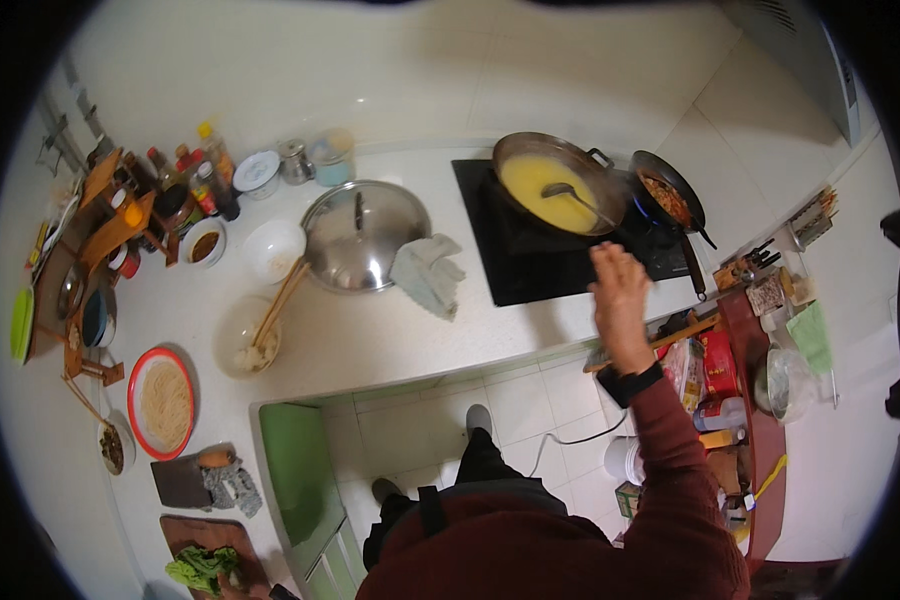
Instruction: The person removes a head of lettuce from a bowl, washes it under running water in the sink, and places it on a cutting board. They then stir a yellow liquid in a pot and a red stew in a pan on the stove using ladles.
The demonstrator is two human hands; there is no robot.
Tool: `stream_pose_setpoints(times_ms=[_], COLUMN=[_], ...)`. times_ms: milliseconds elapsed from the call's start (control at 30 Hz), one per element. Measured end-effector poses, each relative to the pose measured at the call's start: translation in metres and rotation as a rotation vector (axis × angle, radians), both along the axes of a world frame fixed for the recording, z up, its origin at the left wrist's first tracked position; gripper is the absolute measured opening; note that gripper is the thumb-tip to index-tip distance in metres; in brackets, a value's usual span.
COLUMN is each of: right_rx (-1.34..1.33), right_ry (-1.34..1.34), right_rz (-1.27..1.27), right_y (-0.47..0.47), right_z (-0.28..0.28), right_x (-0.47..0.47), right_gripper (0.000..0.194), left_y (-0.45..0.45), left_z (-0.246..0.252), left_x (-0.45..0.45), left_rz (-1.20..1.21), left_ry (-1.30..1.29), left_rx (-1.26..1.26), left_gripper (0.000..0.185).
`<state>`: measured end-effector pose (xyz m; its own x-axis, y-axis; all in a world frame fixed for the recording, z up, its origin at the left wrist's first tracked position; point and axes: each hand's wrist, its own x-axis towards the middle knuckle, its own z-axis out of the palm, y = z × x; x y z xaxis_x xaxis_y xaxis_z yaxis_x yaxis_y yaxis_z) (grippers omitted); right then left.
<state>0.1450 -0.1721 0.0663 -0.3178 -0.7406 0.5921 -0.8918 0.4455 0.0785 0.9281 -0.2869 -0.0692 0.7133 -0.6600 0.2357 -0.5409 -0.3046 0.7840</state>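
My right hand (621, 300) is raised beside the front edge of the black cooktop (510, 274), its fingers extended and nothing seen in it. Just beyond it, a wok (511, 150) holds yellow liquid with a metal ladle (570, 195) resting in it. To the right, a smaller frying pan (664, 187) contains reddish food. At the bottom left edge, my left hand (231, 588), mostly cut off, touches leafy greens (204, 568) on a wooden cutting board (180, 531); its grip is unclear.
A domed steel lid (345, 240) and grey cloth (429, 274) lie on the counter. Left of them are a bowl with chopsticks (249, 322), a red-rimmed plate of noodles (166, 405), a cleaver (181, 481) and several sauce bottles (214, 184). A cord (570, 442) crosses the floor tiles.
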Motion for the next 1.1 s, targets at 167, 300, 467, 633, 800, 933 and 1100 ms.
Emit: stream_pose_setpoints(times_ms=[167, 300, 467, 633, 800, 933, 1100], right_rx=[0.209, 0.278, 0.291, 0.279, 0.336, 0.33, 0.369], right_ry=[0.1, -0.238, -0.142, -0.143, -0.157, -0.057, -0.005], right_rz=[-0.253, -0.139, -0.004, 0.074, 0.034, -0.009, -0.147], right_y=[0.05, 0.057, 0.043, 0.046, 0.065, 0.078, 0.071], right_z=[0.004, -0.007, -0.004, 0.012, 0.03, 0.04, 0.034], right_x=[-0.141, -0.187, -0.185, -0.175, -0.167, -0.166, -0.169], right_gripper=[0.07, 0.077, 0.055, 0.047, 0.054, 0.053, 0.054], left_y=[-0.007, -0.027, -0.049, -0.045, -0.075, -0.089, -0.095], left_z=[-0.017, -0.039, -0.008, 0.036, 0.011, -0.029, -0.059], left_x=[-0.056, -0.169, -0.372, -0.507, -0.569, -0.594, -0.604], left_rz=[0.054, -0.277, -0.675, -1.089, -1.309, -1.443, -1.518], left_ry=[0.05, 0.257, 0.588, 0.638, 0.669, 0.71, 0.738], left_rx=[0.026, -0.087, -0.018, 0.143, 0.368, 0.525, 0.546], left_gripper=[0.056, 0.059, 0.053, 0.05, 0.037, 0.026, 0.026])
